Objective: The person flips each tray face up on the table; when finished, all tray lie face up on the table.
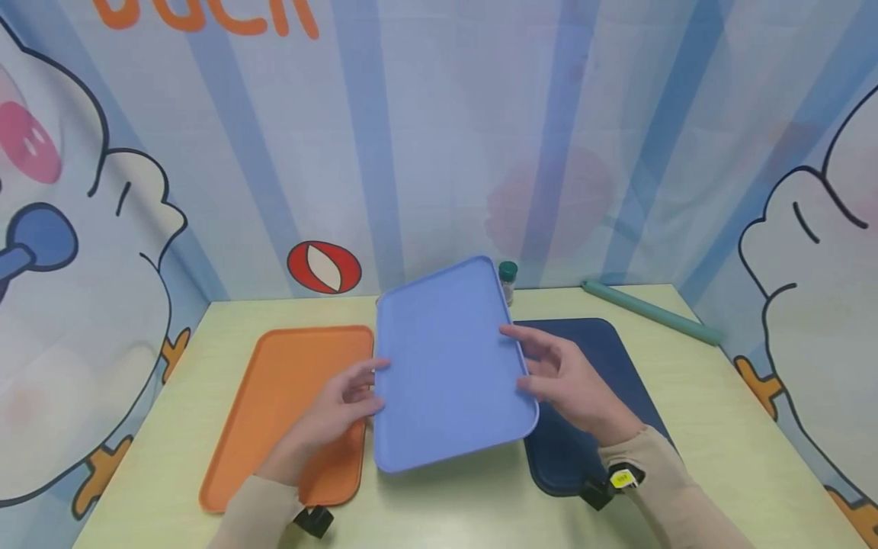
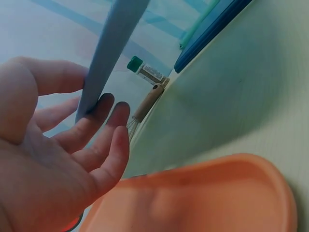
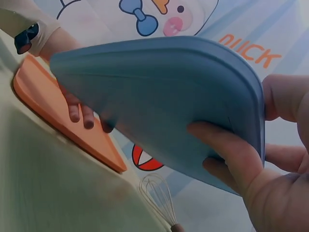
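A light blue tray (image 1: 446, 366) is held tilted above the table, between an orange tray (image 1: 295, 404) on the left and a dark blue tray (image 1: 569, 450) on the right. My left hand (image 1: 339, 408) grips its left edge, thumb on one face and fingers behind. On the opposite edge, my right hand (image 1: 562, 374) pinches the rim; in the right wrist view its fingers (image 3: 227, 145) press on the underside. Both side trays lie flat on the table.
Behind the held tray stands a small green-capped jar (image 1: 507, 282). A whisk (image 3: 159, 195) with a wooden handle lies near it, hidden from the head view. A green rod-like object (image 1: 652, 311) lies at the back right, by the printed cloth wall (image 1: 446, 152).
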A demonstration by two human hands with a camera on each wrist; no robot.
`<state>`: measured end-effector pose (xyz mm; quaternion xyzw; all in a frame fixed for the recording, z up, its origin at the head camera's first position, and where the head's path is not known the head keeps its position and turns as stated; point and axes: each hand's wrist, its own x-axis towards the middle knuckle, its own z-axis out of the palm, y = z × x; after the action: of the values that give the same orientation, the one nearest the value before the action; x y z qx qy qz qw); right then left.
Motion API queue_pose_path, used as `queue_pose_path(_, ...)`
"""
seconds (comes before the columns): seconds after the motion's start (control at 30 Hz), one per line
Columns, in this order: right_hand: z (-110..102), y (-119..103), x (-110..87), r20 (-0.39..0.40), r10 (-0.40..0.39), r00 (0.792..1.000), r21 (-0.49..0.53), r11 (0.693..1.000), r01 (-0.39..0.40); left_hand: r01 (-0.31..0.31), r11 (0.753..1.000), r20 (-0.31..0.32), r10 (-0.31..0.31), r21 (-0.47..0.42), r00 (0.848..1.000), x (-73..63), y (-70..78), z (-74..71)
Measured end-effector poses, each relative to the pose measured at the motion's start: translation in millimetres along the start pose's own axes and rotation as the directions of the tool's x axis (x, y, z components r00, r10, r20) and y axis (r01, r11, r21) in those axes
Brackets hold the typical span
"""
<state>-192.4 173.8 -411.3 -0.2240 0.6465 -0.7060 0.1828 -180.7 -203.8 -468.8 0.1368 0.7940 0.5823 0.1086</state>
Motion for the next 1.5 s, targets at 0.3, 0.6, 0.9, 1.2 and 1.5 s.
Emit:
queue_pose_path(0.3,-7.0,15.4,-0.9,0.012,0.01,1.0,-0.019,1.0,-0.01,-0.007,0.999,-0.032,0.006,-0.034,0.999,-4.2,-2.1,-3.7)
queue_pose_path(0.6,-8.7,26.4,-4.0,0.006,0.041,0.999,-0.151,0.988,-0.04,-0.015,1.0,-0.07,0.016,0.006,0.997,-8.1,0.4,-7.3)
queue_pose_path(0.9,-9.6,33.0,-5.9,-0.036,0.075,0.997,-0.298,0.951,-0.082,-0.003,1.0,-0.083,0.005,0.028,0.997,-9.7,0.8,-8.7)
queue_pose_path(1.2,-13.2,40.7,-9.8,-0.058,0.095,0.994,-0.387,0.915,-0.11,0.002,0.999,-0.078,0.0,0.035,0.997,-10.5,0.4,-7.7)
queue_pose_path(1.5,-13.9,42.5,-13.5,-0.054,0.115,0.992,-0.432,0.893,-0.127,0.056,0.997,-0.086,-0.051,0.054,0.995,-9.5,-2.0,-5.9)
